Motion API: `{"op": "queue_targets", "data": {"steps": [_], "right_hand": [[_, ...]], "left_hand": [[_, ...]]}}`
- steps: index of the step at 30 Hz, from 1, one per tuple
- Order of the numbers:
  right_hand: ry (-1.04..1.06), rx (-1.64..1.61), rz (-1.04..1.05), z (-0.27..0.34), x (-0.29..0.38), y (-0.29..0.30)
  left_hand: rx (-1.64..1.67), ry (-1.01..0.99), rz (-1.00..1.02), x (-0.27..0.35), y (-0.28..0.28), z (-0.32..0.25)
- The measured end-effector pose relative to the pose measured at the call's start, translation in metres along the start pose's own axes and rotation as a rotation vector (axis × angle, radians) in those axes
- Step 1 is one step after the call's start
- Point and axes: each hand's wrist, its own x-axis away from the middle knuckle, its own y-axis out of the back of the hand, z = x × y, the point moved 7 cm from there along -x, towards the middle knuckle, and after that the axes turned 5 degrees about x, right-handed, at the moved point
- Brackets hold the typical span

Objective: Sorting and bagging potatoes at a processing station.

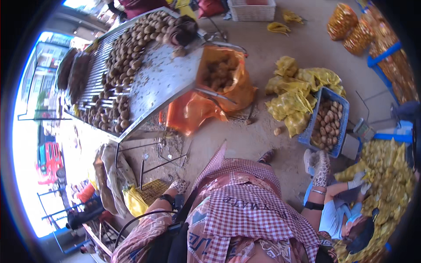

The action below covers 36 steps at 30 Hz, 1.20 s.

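Note:
My left hand, in a leopard-print glove, hangs beside my body near a yellow plastic crate; its fingers are partly hidden. On the other side, my right hand wears a similar glove with pale fingers, close to a blue plastic crate of potatoes. I see nothing held in it. Ahead stands a metal sorting table with many potatoes on its bars. An orange mesh sack holding potatoes hangs at the table's end. A dark cloth bundle lies at the table's corner.
Yellow net sacks lie beside the blue crate. A co-worker in gloves handles stacked yellow sacks at right. A scale, white basket and filled sacks stand further off. Table legs and a loose potato are on the floor.

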Motion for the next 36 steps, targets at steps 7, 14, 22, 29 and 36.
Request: {"op": "queue_targets", "data": {"steps": [7, 14, 22, 29, 36], "right_hand": [[0.491, 1.065, 0.42, -0.073, 0.086, -0.275], [0.764, 1.399, 0.859, -0.146, 0.18, -0.478], [0.965, 1.508, 1.25, -0.179, 0.29, -0.635], [1.452, 1.585, 1.562, -0.282, 0.374, -0.714], [1.262, 1.805, 1.55, -0.38, 0.427, -0.765]], "left_hand": [[0.422, 0.209, -0.217, 0.064, -0.035, 0.103], [1.367, 0.526, -0.401, 0.144, -0.108, 0.236], [1.329, 0.823, -0.898, 0.201, -0.185, 0.284], [1.291, 0.928, -1.079, 0.218, -0.212, 0.346], [0.982, 1.284, -0.664, 0.183, -0.303, 0.591]]}}
